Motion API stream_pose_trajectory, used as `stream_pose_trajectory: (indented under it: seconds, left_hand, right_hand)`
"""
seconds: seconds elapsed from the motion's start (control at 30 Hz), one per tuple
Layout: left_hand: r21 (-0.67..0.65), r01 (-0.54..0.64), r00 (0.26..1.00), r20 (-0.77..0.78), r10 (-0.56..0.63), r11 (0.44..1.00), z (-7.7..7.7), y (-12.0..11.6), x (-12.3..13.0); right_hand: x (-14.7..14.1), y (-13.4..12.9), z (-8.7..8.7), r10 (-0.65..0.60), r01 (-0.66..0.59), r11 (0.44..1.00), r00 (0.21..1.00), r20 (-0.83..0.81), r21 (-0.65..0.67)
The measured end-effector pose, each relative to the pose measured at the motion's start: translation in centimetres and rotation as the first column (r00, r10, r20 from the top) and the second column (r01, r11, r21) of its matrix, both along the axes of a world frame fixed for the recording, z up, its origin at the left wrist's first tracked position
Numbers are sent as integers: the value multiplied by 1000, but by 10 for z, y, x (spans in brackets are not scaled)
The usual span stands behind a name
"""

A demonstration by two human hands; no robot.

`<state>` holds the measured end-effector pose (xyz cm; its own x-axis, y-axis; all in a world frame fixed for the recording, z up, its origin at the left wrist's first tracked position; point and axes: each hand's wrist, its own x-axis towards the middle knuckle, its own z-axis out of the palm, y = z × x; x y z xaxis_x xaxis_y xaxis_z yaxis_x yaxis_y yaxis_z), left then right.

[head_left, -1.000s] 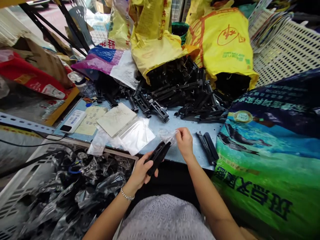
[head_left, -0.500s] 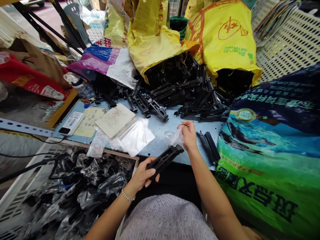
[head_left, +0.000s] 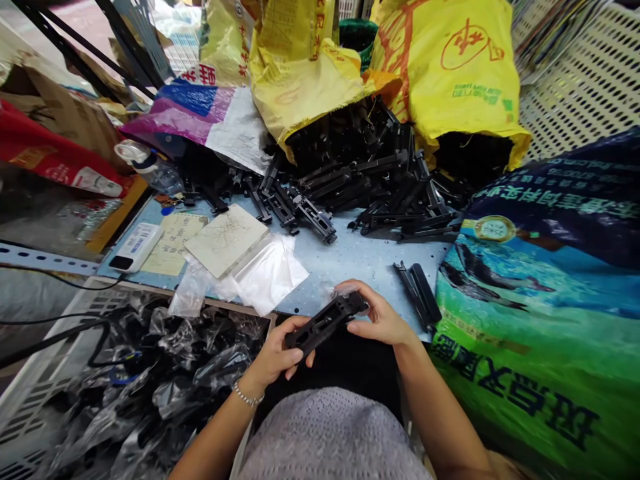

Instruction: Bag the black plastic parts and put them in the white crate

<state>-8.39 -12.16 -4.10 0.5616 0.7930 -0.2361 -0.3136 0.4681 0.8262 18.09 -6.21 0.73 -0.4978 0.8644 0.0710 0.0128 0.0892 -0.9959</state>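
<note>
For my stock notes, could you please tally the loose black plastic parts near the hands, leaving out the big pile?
Black plastic part held by the left hand and right hand: 1
Black plastic parts lying on the bench to the right: 2
Total: 3

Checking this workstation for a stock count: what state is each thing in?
Left hand, gripping the part
Right hand, holding the part's far end
Black plastic part, held level, unbagged
Yellow woven sack, open, black parts inside
White plastic crate, filled with bagged black parts
Clear plastic bags, lying loose, unfilled
</note>
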Motion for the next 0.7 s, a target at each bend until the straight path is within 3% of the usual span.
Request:
stream_pose_trajectory:
  seconds: [0.2,0.5,0.63,0.7]
  left_hand:
    - [18,10,1000,-14,-10,1000,0,0,1]
    - [99,36,994,-103,-26,994,2,0,-5]
    - [143,92,987,-146,-71,985,0,4,-10]
    - [219,154,970,-221,-105,963,8,13,-13]
  right_hand:
    - [-3,-3,-5,-71,71,997,997,0,35]
    - [-4,-5,-5,-52,55,998,996,-70,43]
    - [-6,-9,0,-82,86,995,994,-74,44]
    - [-9,-11,2,-116,118,993,991,-62,30]
